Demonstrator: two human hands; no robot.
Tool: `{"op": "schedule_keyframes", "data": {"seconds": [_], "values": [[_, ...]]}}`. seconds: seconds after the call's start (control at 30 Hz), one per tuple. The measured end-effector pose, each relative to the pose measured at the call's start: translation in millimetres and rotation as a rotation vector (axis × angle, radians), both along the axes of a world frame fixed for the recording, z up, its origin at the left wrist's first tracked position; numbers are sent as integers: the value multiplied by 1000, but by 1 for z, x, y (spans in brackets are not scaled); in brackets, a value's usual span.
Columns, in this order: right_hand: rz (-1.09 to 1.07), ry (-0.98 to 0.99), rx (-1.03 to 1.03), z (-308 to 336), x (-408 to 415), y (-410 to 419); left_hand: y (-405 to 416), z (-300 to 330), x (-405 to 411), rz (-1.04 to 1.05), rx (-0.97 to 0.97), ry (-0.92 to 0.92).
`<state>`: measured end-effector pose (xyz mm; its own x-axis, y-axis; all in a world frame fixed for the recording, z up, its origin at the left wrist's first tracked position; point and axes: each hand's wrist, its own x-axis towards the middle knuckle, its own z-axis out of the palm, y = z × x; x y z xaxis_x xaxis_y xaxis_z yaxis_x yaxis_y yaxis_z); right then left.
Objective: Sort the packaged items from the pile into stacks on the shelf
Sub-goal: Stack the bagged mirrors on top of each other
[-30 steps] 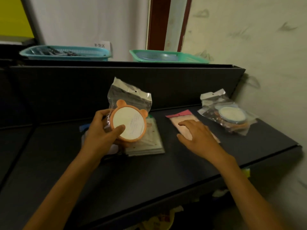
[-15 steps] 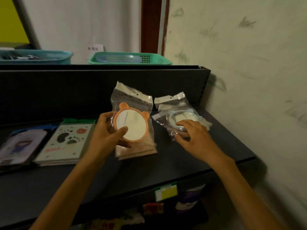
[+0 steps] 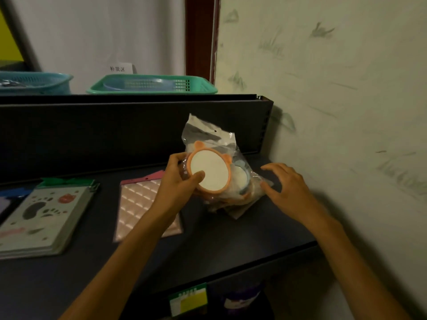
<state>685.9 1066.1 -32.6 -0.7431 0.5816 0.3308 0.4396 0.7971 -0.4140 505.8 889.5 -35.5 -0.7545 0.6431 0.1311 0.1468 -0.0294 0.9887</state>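
Left hand (image 3: 178, 181) is gripping the orange bear-eared round item (image 3: 209, 173) in its clear bag (image 3: 208, 135), thumb lying across the white face, fingers curled behind the rim. The item is being held tilted, face toward the person, just above the stack of similar bagged round items (image 3: 242, 192) lying on the dark shelf (image 3: 231, 239) near the right wall. A blue-rimmed one is showing in that stack, partly hidden behind the orange one.

Right hand (image 3: 286, 185) is hovering over the stack's right edge, fingers spread and loosely bent, gripping nothing; whether the fingertips are touching the plastic I cannot tell.

Left of the stack, a pink quilted-pattern packet (image 3: 138, 204) is lying flat on the shelf, partly under the left forearm. Further left, a stack of paw-print packets (image 3: 44, 215) is sitting. On top behind: a green basket (image 3: 152, 85) and a blue basket (image 3: 34, 80).
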Motion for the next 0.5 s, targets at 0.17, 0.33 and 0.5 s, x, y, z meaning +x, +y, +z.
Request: {"op": "schedule_keyframes", "data": {"seconds": [0.17,0.33,0.5], "values": [[-41,-8,14,-1,7,21,30,-2,1,-46,-75,-35],[0,-8,3,-4,8,36,44,-4,7,7,-257,162],[52,14,-10,-3,7,47,46,-7,11,116,-290,374]]}}
